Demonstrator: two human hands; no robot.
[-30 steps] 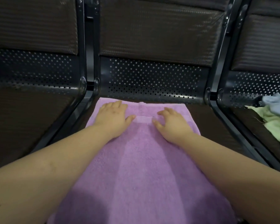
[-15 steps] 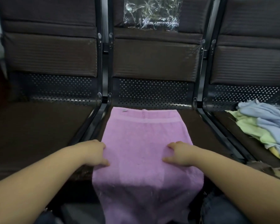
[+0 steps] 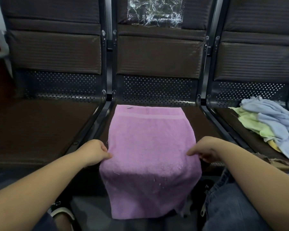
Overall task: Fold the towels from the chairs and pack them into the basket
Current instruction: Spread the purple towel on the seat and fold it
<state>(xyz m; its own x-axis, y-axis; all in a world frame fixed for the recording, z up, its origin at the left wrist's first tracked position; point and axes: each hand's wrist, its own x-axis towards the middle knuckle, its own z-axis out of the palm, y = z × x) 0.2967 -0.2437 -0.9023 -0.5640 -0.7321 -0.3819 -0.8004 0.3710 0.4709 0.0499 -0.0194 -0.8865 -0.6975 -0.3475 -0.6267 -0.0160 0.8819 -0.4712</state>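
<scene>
Lengthwise, pink towel (image 3: 148, 147) over seat edge (image 3: 212, 164)

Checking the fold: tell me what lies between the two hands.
In the head view, only the pink towel spans the stretch between the left hand and right hand; each hand pinches a side edge at the seat's front.

the pink terry cloth towel (image 3: 148, 147) looks soft, matt and nubbly, with a smoother woven band near its far edge. the dark bench (image 3: 40, 130) has ribbed, matt padded panels, perforated black metal sheet and glossy black metal frame rails. crinkled clear plastic film (image 3: 155, 12) shines on the middle backrest. the rumpled pale blue and green cloths (image 3: 270, 124) look thin and matt.
</scene>
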